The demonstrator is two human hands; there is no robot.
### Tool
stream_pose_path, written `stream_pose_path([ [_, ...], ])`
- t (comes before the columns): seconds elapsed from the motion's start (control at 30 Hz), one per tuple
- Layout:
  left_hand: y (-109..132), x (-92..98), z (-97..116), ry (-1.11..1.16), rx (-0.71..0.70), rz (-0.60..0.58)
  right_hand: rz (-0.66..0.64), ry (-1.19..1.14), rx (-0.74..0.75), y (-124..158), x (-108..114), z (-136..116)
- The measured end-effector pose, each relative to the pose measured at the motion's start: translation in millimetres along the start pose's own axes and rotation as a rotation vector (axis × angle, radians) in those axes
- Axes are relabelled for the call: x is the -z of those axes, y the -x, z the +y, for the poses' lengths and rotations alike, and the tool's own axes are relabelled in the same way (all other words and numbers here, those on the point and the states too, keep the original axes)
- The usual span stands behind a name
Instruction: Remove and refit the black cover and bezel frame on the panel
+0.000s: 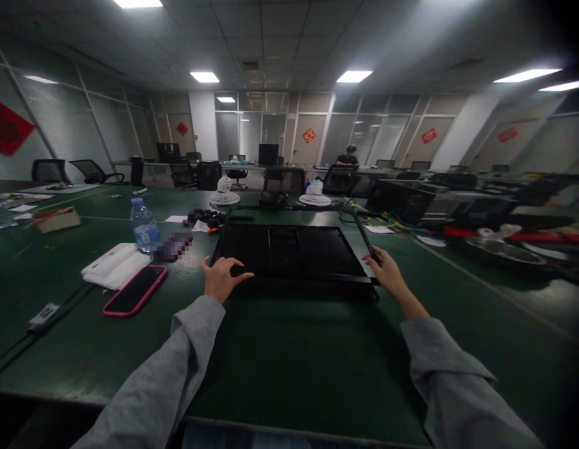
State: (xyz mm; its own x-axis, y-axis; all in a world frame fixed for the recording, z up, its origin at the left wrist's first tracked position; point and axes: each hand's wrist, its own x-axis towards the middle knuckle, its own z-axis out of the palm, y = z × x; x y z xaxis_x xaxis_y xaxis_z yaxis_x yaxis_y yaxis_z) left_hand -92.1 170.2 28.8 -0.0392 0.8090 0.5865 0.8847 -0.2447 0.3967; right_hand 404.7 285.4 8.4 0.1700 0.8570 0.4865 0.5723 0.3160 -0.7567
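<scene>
A thin black rectangular frame (364, 240), like a monitor bezel, is held slightly above a flat black panel (312, 249) that lies on the green table. My left hand (221, 279) is at the frame's near left corner, its thumb stretched to the right and its fingers curled over the edge. Part of its grip is hidden behind the hand. At the near right corner, my right hand (385, 271) pinches the side bar between thumb and fingers. The panel has a raised black middle section.
Left of the panel are a pink-edged phone (136, 291), a white packet (112, 266), a water bottle (145, 226) and a cable (43, 317). Behind it stand two small white fans (315, 198) (224, 197). Cables (396, 219) and a round metal tray (504, 252) are to the right. A person (348, 158) sits far back.
</scene>
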Motion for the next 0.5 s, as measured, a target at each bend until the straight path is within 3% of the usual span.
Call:
stream_pose_path([
  [0.1,1.2,1.0,2.2,-0.010,-0.114,-0.170,0.024,0.165,0.075,5.3,-0.8,13.7],
  [0.27,1.2,1.1,-0.7,0.035,-0.302,-0.410,-0.013,0.233,0.067,13.7,-4.2,24.5],
  [0.5,-0.5,-0.3,-5.4,0.085,-0.282,-0.443,-0.037,0.192,0.004,16.3,-10.6,32.7],
])
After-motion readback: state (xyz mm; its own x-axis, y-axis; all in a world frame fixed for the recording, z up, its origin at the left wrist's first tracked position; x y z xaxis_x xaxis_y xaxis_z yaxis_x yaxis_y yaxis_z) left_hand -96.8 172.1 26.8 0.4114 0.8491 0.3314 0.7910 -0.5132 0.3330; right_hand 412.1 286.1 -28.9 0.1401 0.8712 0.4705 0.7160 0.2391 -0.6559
